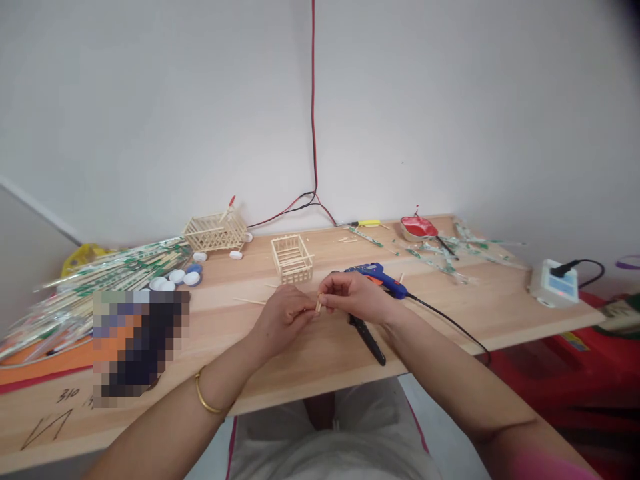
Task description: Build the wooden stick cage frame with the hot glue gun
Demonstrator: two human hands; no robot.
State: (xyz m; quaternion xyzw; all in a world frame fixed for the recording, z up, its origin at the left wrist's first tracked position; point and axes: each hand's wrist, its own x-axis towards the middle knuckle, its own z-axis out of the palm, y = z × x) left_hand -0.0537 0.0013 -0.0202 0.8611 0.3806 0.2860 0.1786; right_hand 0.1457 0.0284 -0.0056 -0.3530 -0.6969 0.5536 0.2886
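Observation:
Close together over the table's front, my left hand (285,319) and my right hand (354,298) pinch short pieces of wooden stick (319,305) between thumbs and fingertips. The fingers partly hide these pieces. Just beyond my hands stands a small open basket-like frame of glued sticks (293,259). A blue glue gun (381,276) lies behind my right hand, its tip hidden. Beside my right wrist is a tool with a black handle (370,341), its head covered by the hand. Loose thin sticks (250,301) lie left of my left hand.
At the back left are a larger stick-built cart (215,231), white and blue bottle caps (177,276) and wrapped skewers (120,280). A red dish (419,228), torn wrappers (445,267) and a yellow-handled tool (369,223) lie right. A white power box (555,285) sits at the right edge.

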